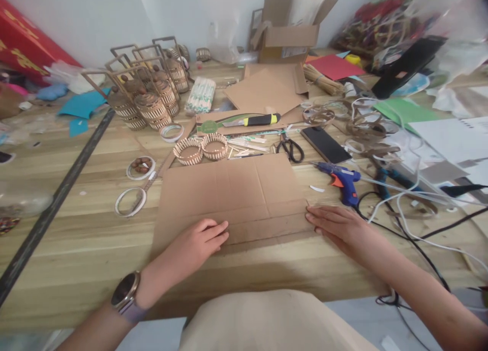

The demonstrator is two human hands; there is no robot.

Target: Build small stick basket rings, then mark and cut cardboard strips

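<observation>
A creased cardboard sheet (229, 188) lies flat near the table's front edge. On its lower left part rests my left hand (202, 242), fingers stretched toward the right and touching the board. My right hand (335, 224) lies at the sheet's right edge with outstretched fingertips on the border; its thumb is mostly hidden. Just beyond the sheet are two rings of small wooden sticks (214, 146), black-handled scissors (290, 149) and a yellow-black utility knife (263, 119). A blue hot glue gun (341, 181) lies past my right hand.
Several stick-built lanterns with handles (152, 109) stand at the back left. Tape rolls (130, 202) lie left of the sheet. A phone (326, 144), cables (412, 234) and coiled strips (369, 127) crowd the right. An opened carton (287, 36) stands at the wall.
</observation>
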